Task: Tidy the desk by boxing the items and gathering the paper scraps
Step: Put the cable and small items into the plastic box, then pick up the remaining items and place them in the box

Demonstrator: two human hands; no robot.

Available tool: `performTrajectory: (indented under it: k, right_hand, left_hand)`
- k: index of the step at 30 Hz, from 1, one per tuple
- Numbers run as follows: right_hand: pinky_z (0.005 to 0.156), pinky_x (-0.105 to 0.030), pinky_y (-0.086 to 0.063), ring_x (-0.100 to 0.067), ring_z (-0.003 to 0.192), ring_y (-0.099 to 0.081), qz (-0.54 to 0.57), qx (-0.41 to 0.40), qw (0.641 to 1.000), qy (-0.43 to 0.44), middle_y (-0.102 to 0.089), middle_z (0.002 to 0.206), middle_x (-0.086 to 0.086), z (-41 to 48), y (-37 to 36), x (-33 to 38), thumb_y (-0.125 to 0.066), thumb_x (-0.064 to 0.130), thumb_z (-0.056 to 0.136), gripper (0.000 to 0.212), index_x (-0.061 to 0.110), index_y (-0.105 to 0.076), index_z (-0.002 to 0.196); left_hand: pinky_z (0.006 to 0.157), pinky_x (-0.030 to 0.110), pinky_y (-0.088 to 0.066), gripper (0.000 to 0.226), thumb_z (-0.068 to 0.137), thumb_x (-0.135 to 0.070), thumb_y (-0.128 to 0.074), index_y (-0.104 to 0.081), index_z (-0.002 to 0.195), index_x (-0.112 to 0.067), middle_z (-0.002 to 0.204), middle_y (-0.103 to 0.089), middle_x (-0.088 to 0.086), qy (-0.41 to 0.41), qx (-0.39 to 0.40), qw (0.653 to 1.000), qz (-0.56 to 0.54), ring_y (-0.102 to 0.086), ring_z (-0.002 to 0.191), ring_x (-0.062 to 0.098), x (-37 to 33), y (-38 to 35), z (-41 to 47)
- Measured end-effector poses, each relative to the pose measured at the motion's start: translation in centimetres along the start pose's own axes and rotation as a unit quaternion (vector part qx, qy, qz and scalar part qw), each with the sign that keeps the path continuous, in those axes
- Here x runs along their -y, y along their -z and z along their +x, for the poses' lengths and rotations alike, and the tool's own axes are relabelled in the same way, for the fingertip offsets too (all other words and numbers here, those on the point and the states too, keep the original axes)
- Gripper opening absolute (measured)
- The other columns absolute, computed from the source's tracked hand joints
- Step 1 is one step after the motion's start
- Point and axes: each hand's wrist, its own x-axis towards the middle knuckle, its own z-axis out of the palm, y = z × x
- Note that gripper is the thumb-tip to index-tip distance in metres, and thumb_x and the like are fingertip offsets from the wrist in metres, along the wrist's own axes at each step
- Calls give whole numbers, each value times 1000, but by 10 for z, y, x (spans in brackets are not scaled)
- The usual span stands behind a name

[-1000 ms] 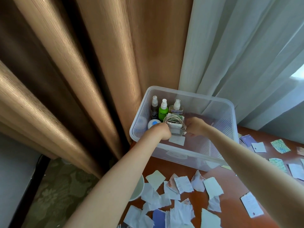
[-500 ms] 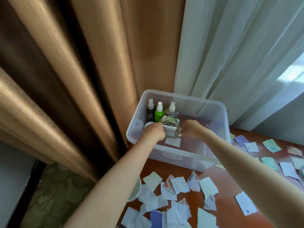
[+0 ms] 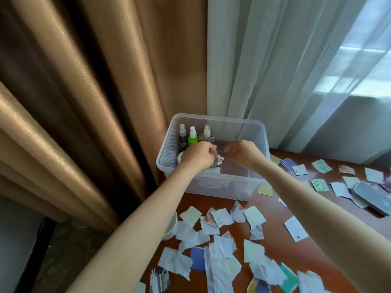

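1. A person leans both bare arms into a clear plastic storage box that stands at the back corner of a reddish-brown worktop.
2. The left hand is inside the box, near its left wall. Its fingers are curled round a small pale bundle, too blurred to name more closely, and hold it above the box floor.
3. The right hand is also inside the box, just right of the bundle, with its fingers curled toward it. Motion blur hides whether they pinch anything, so its grip cannot be told.
4. Three spray bottles stand upright in a row against the box's back-left corner: a dark one, a green one and a clear one.
5. A white round lid shows inside the box, just left of the left hand.
6. Torn paper scraps, mostly white, with some pale yellow and blue, litter the worktop in front of the box.
7. More paper pieces, some with green patterns, lie to the box's right, and a flat grey case lies further right among them.
8. A white cup stands in front of the box's left corner, partly hidden by the left forearm.
9. Brown curtains hang behind and to the left of the box, with sheer white curtains behind and to its right.
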Motion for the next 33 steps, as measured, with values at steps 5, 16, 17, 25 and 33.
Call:
performTrajectory:
  k: [5,16,17,25,33]
  right_hand:
    - [83,-21,-47,-16,92,-63,112,-72,991,-17,-69,104,-4,-38,13,-4,-50,5,92,24,7,-70,105]
    - [67,-15,-47,-13,79,-59,221,-200,953,-54,-65,88,2,-117,17,-18,-50,0,88,23,8,-71,93]
    - [71,-21,-50,-15,81,-59,212,-197,955,-61,-65,89,2,-123,16,-21,-50,0,88,23,8,-71,94]
    - [64,-15,-42,-11,83,-53,95,-125,985,-77,-68,108,-5,-171,2,-38,-51,1,88,26,8,-69,105]
    - [81,-29,-51,-20,95,-60,94,-80,984,-129,-66,112,-7,-215,-9,-61,-50,-1,88,29,8,-68,107]
  left_hand:
    - [71,25,-46,26,93,-13,-46,-69,102,-22,115,-67,-1,-33,-10,999,-12,-60,93,15,-19,-1,-21]
    - [86,33,-49,25,94,-16,-45,-66,108,-21,118,-63,2,-100,23,995,0,-57,107,23,-65,-29,-72]
    - [85,33,-48,25,95,-16,-45,-65,110,-21,119,-62,2,-101,29,994,4,-57,108,22,-67,-33,-76]
    - [90,37,-51,30,93,-16,-44,-61,116,-24,121,-61,3,-116,77,989,55,-58,108,24,-75,-60,-104]
    - [90,32,-52,26,94,-17,-50,-60,118,-19,119,-61,3,-126,134,981,58,-58,106,21,-87,-93,-125]
